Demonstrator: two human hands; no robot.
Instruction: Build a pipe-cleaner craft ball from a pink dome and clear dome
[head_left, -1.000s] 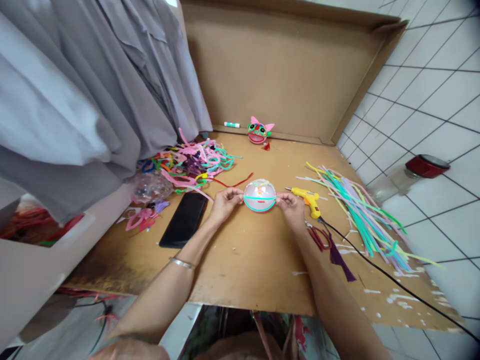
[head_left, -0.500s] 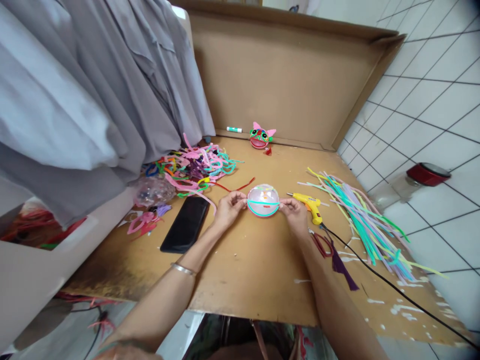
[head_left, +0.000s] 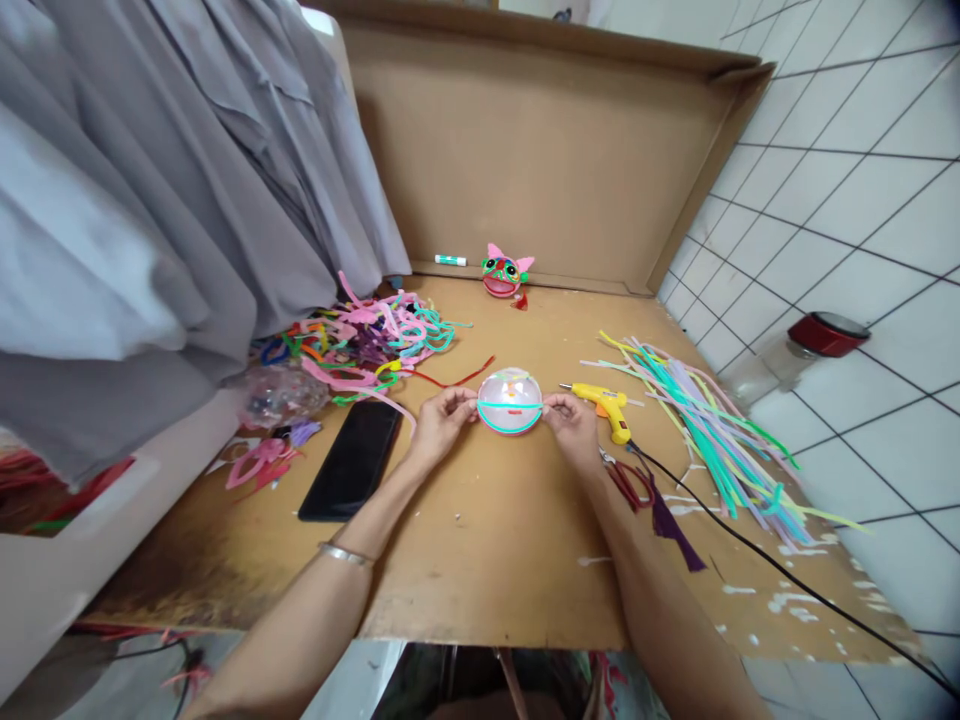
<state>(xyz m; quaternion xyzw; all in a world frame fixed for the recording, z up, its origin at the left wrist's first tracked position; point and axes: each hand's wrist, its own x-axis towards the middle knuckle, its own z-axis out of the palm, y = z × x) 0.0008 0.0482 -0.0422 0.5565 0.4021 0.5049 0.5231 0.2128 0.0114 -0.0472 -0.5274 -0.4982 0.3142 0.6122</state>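
A clear round plastic ball (head_left: 510, 390) with a turquoise strip across its front and a curved one along its lower edge is at the middle of the table. My left hand (head_left: 444, 425) pinches its left side, and my right hand (head_left: 571, 428) pinches its right side. Right of the ball lies a yellow glue gun (head_left: 604, 402) with a black cord. Red-handled pliers (head_left: 626, 482) and a purple tassel (head_left: 673, 525) lie beside my right forearm. A black phone (head_left: 351, 462) rests left of my left hand.
Tangled fuzzy stems (head_left: 375, 335) and a clear plastic bag (head_left: 281, 393) are at the left. Straight stems (head_left: 697, 425) lie at the right near a red-lidded jar (head_left: 799, 355). A decorated ball with pink ears (head_left: 504, 275) and a glue stick (head_left: 451, 260) sit by the cardboard wall (head_left: 517, 150).
The view has shifted slightly, so the table's things appear further left. Both hands keep their pinch on the ball, which looks the same.
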